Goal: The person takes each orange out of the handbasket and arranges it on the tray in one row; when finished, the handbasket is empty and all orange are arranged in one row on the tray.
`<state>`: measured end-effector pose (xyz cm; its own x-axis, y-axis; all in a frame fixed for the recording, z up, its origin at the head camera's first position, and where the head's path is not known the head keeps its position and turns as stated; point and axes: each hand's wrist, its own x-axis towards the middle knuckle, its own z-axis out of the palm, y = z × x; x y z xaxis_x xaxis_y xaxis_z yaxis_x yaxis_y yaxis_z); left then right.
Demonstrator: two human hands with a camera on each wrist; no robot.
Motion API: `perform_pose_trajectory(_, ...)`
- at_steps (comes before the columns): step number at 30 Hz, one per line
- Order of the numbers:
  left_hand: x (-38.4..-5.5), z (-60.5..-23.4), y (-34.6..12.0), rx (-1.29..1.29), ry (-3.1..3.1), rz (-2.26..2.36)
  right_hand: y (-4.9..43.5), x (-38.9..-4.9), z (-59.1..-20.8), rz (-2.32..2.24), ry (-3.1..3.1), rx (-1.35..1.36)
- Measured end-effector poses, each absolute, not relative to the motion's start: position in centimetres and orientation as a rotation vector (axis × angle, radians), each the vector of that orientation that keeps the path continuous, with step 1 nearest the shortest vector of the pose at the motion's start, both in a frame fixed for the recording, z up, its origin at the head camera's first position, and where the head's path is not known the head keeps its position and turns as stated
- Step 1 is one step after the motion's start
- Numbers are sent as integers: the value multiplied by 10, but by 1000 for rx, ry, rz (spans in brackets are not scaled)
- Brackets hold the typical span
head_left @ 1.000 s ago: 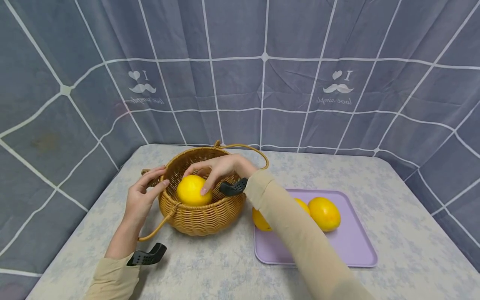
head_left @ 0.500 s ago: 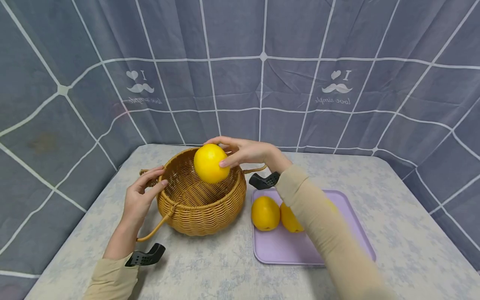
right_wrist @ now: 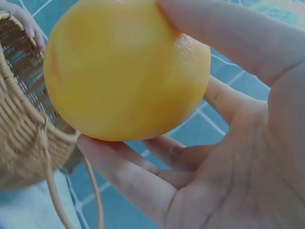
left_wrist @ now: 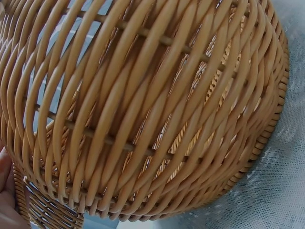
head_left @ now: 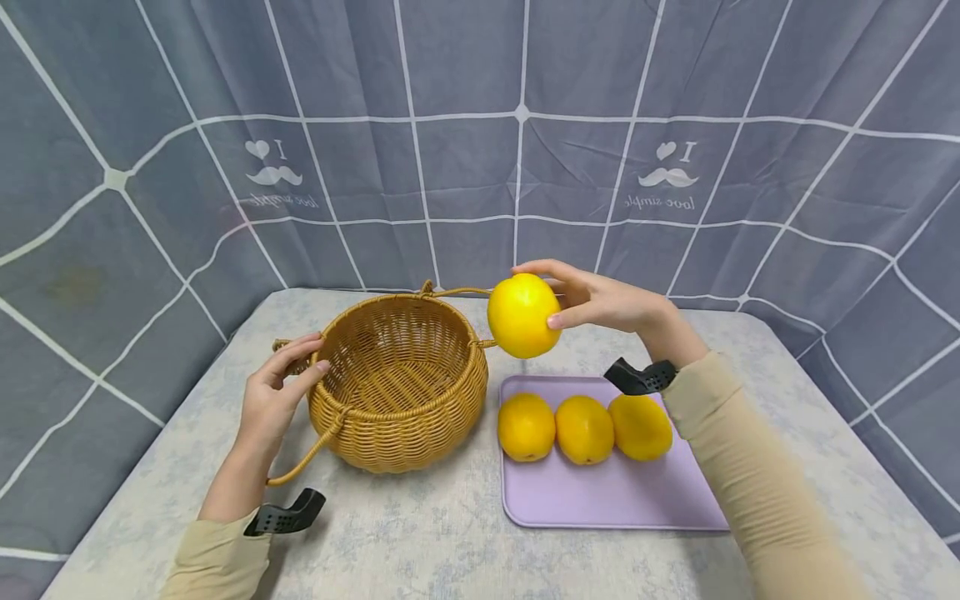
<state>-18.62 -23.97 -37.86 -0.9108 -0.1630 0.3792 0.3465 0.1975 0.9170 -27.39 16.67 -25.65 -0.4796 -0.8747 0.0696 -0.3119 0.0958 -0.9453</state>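
My right hand [head_left: 600, 300] holds a round yellow orange [head_left: 522, 317] in the air, just right of the wicker basket's rim. Seen from the right wrist, the thumb lies on one side of the orange [right_wrist: 126, 71] and the fingertips [right_wrist: 102, 150] on the other. At the wicker basket's [head_left: 397, 442] left rim, my left hand [head_left: 273, 392] grips the edge with thumb and fingers. Nothing lies on the basket floor that shows. The basket's woven side [left_wrist: 143, 105] fills the left wrist view, where only a bit of the hand shows at lower left.
Three oranges [head_left: 585, 429] sit in a row on a lilac tray [head_left: 600, 504] right of the basket. One basket handle [head_left: 307, 458] hangs down at the front left. A grey curtain [head_left: 465, 167] with white lines stands behind the pale patterned table [head_left: 420, 533].
My right hand has lifted the orange out of the basket and carried it right, beyond the rim. The left hand stays at the basket's left rim.
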Motion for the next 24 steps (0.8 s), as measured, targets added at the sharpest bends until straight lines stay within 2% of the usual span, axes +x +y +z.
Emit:
perform_pose_trajectory(8,-185,-379,-241,-167,-2102,-1745,231,-250,-267,-1423,1940,-1103)
perform_pose_trajectory(17,-186,-379,-240,-192,-2088,-1748,304,-225,-302,-1477,1979,-1104)
perform_pose_trajectory(24,-186,-379,-239,-180,-2094,-1740,347,-207,-330,-1547,1987,-1006)
